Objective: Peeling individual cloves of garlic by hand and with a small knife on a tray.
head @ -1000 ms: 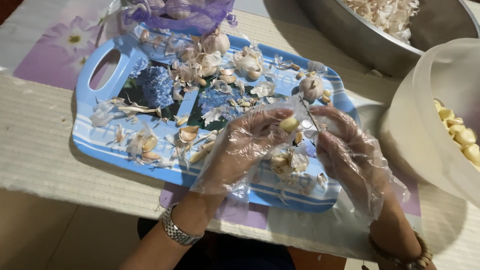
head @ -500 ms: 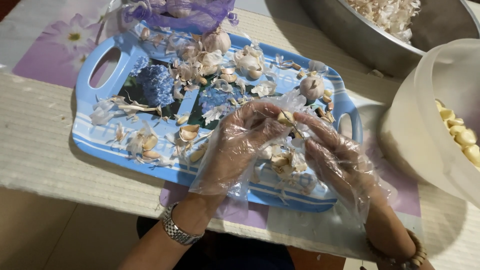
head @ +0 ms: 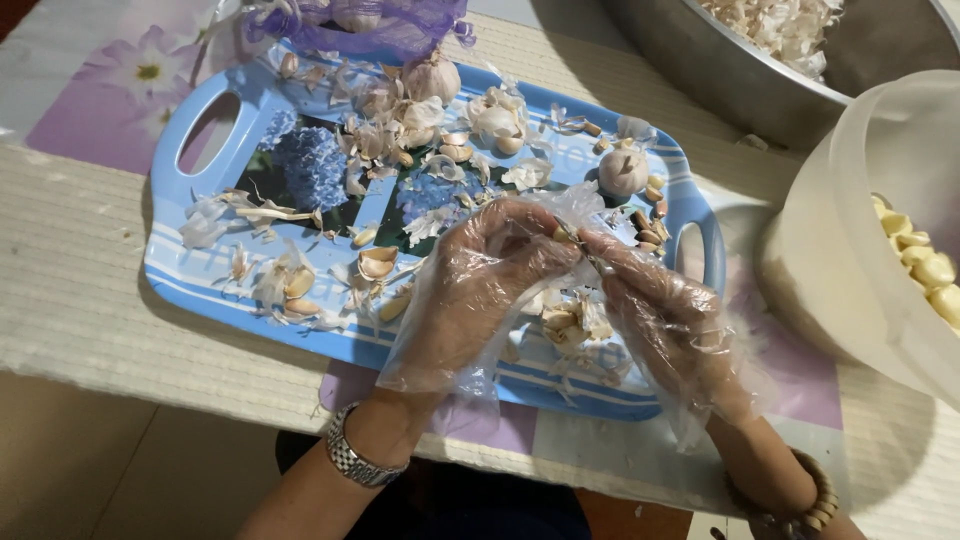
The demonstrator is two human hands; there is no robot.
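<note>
just then, near the middle of the frame, my left hand (head: 480, 275) in its clear plastic glove curled nearly closed, pinching a small garlic clove (head: 563, 232) at the fingertips. my right hand (head: 665, 320), gloved too, was half closed, touching that clove over the blue flower-printed plastic tray (head: 190, 265). a whole white garlic bulb (head: 622, 170) lay just above; a translucent plastic tub of peeled cloves (head: 880, 250) stood at right.
</note>
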